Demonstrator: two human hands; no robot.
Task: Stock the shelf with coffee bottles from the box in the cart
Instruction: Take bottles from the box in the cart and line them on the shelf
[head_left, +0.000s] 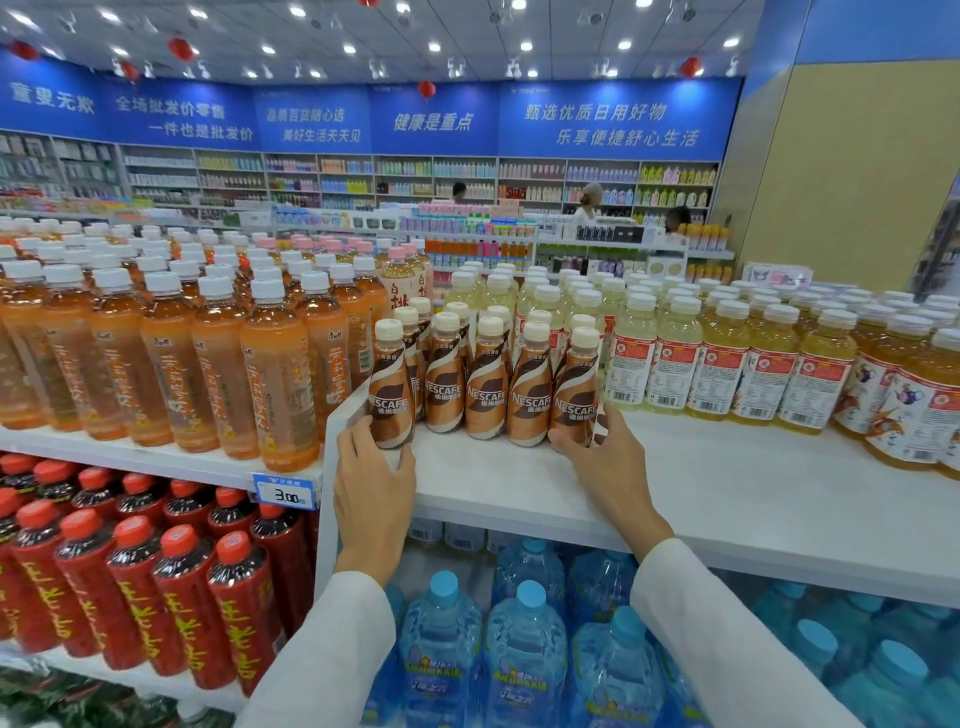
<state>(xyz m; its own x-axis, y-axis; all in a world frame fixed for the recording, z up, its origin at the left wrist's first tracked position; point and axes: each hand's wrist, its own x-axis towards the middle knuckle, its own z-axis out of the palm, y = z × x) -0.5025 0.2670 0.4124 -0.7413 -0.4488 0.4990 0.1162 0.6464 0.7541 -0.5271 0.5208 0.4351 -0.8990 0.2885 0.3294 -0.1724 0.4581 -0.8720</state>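
Nearest us, blue-capped water jugs (524, 654) on the lower tier, below the white shelf (675, 499).

Our left hand (371, 486) wraps the base of the leftmost coffee bottle (390, 387), fingers curled round it, at the shelf's front left corner. Our right hand (605, 462) cups the rightmost coffee bottle (574, 389), thumb and fingers either side. Likely we bracket the front row from both ends to square it up, labels forward.

Three more coffee bottles (485, 384) stand between, touching; further rows behind. Box and cart not in view.

Left, orange tea bottles (275, 374); right, pale yellow drinks (670, 358). Beyond, the far aisle shelves (415, 182) under blue banners.
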